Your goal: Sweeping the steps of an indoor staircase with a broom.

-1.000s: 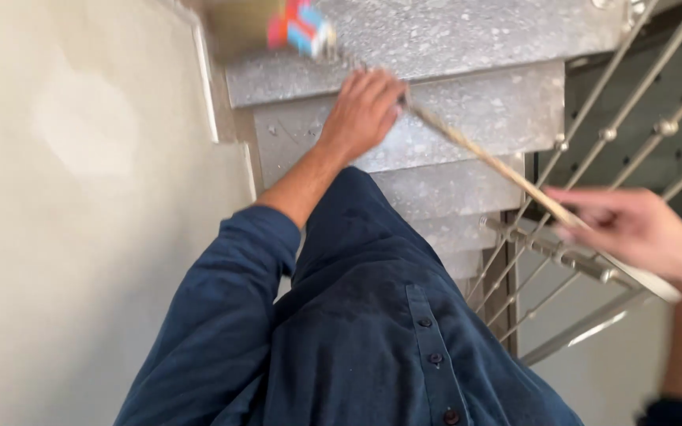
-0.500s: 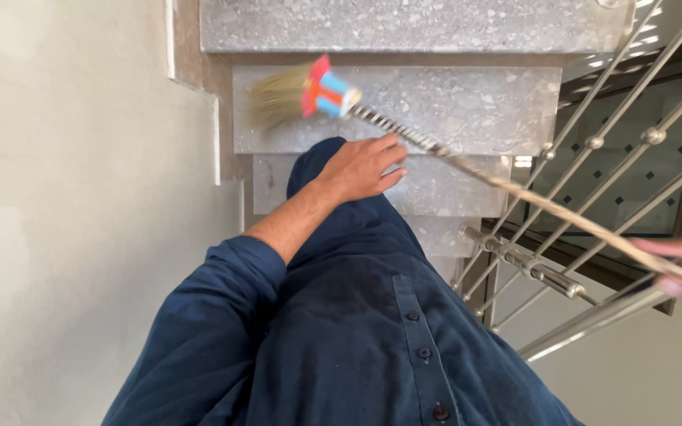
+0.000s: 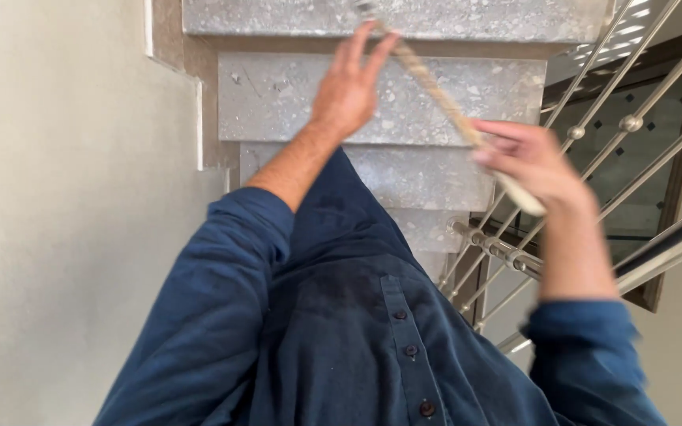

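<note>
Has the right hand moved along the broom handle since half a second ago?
Yes. The right hand has come in from the frame's right edge, up and leftward over the metal railing, now gripping the broom handle nearer the left hand.

The stick (image 3: 444, 102) runs out past the far edge, so its far end cannot be seen. Motion blurs the right hand (image 3: 534, 162), and how its fingers lie on the stick cannot be told. The left hand (image 3: 349, 91) hides part of the stick near the top. The railing (image 3: 641, 110) is cut off at the right edge.
</note>
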